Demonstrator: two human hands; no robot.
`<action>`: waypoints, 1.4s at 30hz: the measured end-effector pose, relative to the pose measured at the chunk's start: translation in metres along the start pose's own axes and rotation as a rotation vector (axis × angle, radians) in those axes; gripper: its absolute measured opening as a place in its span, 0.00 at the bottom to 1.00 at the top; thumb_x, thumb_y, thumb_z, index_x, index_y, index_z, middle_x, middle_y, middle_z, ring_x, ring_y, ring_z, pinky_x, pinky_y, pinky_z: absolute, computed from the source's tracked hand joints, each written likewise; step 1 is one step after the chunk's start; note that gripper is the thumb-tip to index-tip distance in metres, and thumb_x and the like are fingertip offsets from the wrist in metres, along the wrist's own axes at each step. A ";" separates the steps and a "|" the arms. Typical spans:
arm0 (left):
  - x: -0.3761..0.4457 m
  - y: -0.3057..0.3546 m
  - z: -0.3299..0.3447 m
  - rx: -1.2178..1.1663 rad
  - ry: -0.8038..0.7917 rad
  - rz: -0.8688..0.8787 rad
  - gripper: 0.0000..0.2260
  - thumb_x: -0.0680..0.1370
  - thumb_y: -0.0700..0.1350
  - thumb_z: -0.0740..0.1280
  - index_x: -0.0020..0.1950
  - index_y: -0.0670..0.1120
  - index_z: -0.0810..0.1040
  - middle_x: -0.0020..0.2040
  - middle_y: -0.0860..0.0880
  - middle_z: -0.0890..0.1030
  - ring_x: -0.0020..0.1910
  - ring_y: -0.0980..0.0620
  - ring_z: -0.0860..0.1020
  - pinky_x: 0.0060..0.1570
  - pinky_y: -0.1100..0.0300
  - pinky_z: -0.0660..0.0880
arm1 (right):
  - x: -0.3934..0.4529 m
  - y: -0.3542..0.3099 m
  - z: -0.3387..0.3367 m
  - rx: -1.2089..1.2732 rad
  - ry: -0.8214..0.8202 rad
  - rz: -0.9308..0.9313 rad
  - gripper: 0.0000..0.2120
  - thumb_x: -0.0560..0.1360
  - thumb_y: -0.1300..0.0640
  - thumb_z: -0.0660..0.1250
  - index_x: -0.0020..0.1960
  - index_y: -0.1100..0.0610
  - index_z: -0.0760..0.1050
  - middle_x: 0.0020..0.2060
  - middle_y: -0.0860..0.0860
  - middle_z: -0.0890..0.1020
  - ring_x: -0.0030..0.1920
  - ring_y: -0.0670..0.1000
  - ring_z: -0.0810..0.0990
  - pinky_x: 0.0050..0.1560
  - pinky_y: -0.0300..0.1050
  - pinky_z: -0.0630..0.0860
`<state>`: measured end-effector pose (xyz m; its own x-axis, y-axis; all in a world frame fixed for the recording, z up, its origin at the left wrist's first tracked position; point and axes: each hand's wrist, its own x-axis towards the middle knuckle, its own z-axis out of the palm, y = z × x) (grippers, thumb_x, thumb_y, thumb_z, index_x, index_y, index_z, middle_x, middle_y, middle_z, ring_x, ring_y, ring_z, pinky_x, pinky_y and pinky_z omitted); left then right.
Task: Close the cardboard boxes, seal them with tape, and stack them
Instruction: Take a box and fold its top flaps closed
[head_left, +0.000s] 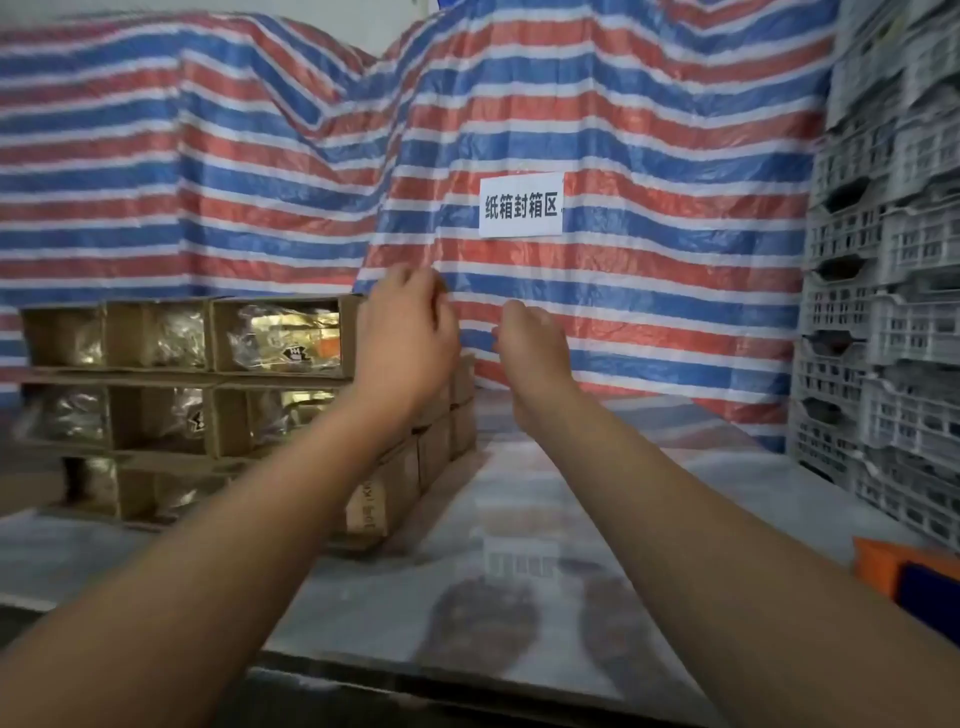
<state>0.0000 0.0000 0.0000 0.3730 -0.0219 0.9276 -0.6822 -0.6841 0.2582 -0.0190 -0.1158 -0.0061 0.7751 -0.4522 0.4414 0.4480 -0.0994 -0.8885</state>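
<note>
Nearest the camera, two bare forearms reach forward over the pale table (519, 519). In the left half of the frame stands the stack of cardboard boxes (197, 395), three layers, with open sides that show shiny bags inside. The left hand (402, 338) is at the top right corner of this stack with its fingers curled; I cannot tell if it grips the edge. Just to the right, the right hand (530, 343) hangs in the air, loosely curled and holding nothing. At the lower right edge lies an orange and blue thing (909, 577), maybe the tape tool. To do this step well, I think both hands should take the top box by its two sides and lift it straight.
</note>
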 end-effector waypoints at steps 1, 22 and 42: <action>0.007 -0.012 -0.005 0.097 -0.001 -0.004 0.11 0.79 0.41 0.60 0.58 0.42 0.78 0.58 0.43 0.77 0.56 0.43 0.74 0.56 0.48 0.70 | -0.001 -0.002 0.004 -0.065 -0.038 -0.018 0.13 0.80 0.53 0.56 0.37 0.50 0.69 0.33 0.48 0.72 0.34 0.49 0.71 0.33 0.47 0.69; 0.063 -0.140 -0.030 0.245 -0.165 -0.416 0.21 0.75 0.54 0.44 0.46 0.47 0.74 0.55 0.43 0.76 0.55 0.44 0.70 0.68 0.39 0.58 | 0.037 -0.001 0.123 -0.327 -0.489 -0.211 0.40 0.76 0.47 0.66 0.81 0.44 0.48 0.79 0.46 0.55 0.78 0.55 0.56 0.75 0.60 0.60; 0.055 -0.184 -0.033 0.339 -0.002 -0.424 0.22 0.79 0.46 0.62 0.73 0.43 0.67 0.73 0.40 0.67 0.72 0.40 0.64 0.71 0.41 0.59 | 0.043 0.014 0.165 -0.588 -0.267 -0.577 0.12 0.80 0.62 0.58 0.60 0.60 0.76 0.57 0.54 0.77 0.59 0.56 0.75 0.61 0.57 0.75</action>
<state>0.1254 0.1487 0.0125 0.5732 0.3059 0.7602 -0.2302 -0.8302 0.5076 0.0942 0.0093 0.0207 0.6094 0.0264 0.7924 0.5576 -0.7248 -0.4047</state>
